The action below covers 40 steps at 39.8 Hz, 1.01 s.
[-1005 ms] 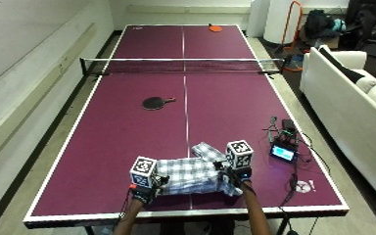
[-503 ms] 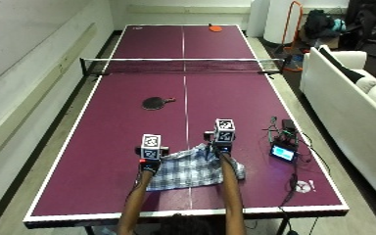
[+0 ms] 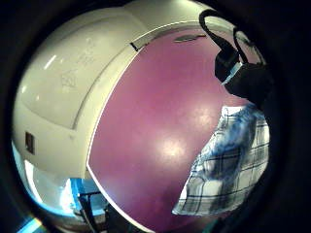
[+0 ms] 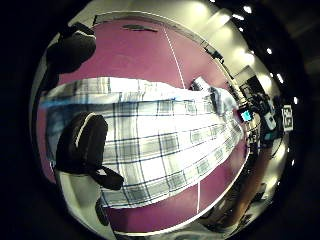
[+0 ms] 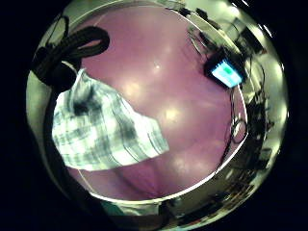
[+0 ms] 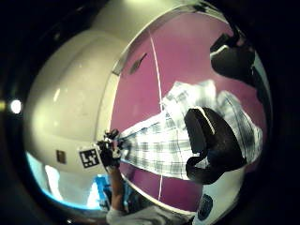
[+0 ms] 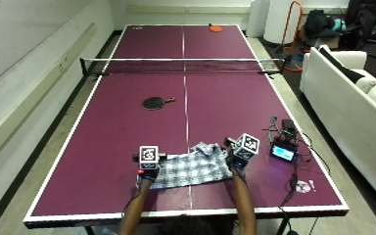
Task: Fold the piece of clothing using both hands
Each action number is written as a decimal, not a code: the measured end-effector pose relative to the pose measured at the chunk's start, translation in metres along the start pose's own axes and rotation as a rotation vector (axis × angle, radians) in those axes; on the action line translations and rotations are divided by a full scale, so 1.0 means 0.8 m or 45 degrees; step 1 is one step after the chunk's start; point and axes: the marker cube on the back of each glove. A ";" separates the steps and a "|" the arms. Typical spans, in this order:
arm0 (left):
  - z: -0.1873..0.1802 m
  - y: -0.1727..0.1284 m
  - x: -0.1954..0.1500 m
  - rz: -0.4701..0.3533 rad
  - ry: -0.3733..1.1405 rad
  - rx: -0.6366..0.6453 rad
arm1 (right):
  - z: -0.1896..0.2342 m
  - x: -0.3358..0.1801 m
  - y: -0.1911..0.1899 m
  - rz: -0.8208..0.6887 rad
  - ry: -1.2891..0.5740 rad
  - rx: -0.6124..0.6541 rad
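Note:
A blue-and-white plaid garment (image 7: pixel 191 169) lies rumpled on the maroon ping-pong table (image 7: pixel 109 147), near its front edge. My left hand (image 7: pixel 147 172) is at the garment's left end and my right hand (image 7: pixel 235 164) at its right end. In the left thumb side view, my thumb (image 4: pixel 82 145) curls over the plaid cloth (image 4: pixel 165 145). The right thumb (image 6: pixel 211 140) does the same on the cloth (image 6: pixel 164 145). In the little finger side views, a corner of the cloth (image 3: pixel 233 165) (image 5: pixel 101 130) rises to the fingers of each hand.
A black paddle (image 7: pixel 155 102) lies mid-table and the net (image 7: pixel 183 66) crosses beyond it. A small device with a lit screen (image 7: pixel 282 152) and cables sits right of my right hand. An orange paddle (image 7: pixel 215 28) is at the far end. A white sofa (image 7: pixel 351 98) stands to the right.
Both hands went from the front edge out over the cloth, carrying its near edge forward. They have since drawn back a little and spread to the cloth's two ends.

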 end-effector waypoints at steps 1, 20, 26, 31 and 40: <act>0.000 0.004 0.001 0.003 0.001 0.005 | 0.001 0.014 0.008 0.055 0.016 -0.004; 0.053 0.096 0.042 0.210 0.147 -0.725 | 0.061 0.077 0.079 0.456 0.486 -0.277; 0.054 0.099 0.054 0.217 0.143 -0.766 | 0.057 0.069 0.073 0.445 0.653 -0.179; 0.052 0.111 0.059 0.231 0.166 -0.902 | 0.043 0.066 0.071 0.453 0.470 -0.244; 0.036 0.089 0.054 0.231 0.194 -0.815 | -0.027 0.010 0.041 0.361 -0.412 -0.070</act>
